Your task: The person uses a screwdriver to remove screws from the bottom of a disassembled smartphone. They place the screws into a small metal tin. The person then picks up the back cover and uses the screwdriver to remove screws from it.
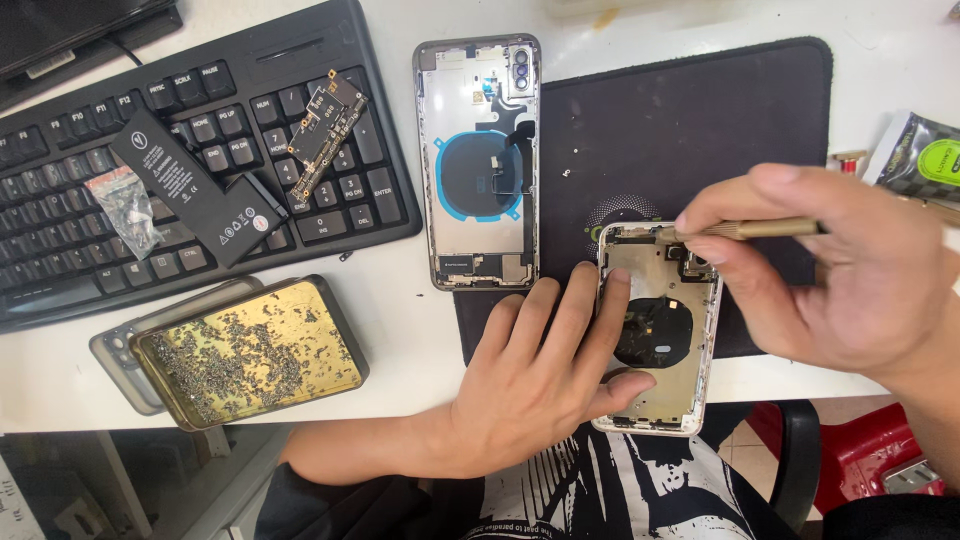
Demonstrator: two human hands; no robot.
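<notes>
You are working at a white table point(420, 310), its near edge running just under your forearms. A black keyboard point(200, 150) is taking up the far left, carrying a black battery point(195, 188), a narrow circuit board point(325, 128) and a small clear bag of screws point(125, 210). A dark mat point(690, 120) is covering the right half, reaching almost to the near edge; its far part is lying bare. Below the keyboard, a gold metal tray point(250, 350) strewn with tiny screws is sitting on a grey phone back point(115, 350). An opened silver phone housing point(478, 160) is lying upright between keyboard and mat.

Your left hand point(540, 370) is pressing flat on the left edge of a second opened phone housing point(655, 330), fingers spread, thumb at its lower edge; this housing is overhanging the near edge of the table. Your right hand point(840, 270) is pinching a brass-coloured screwdriver point(760, 228), grip narrow around the shaft, the tip meeting the housing's top corner. A foil packet point(920, 160) is lying at the far right.
</notes>
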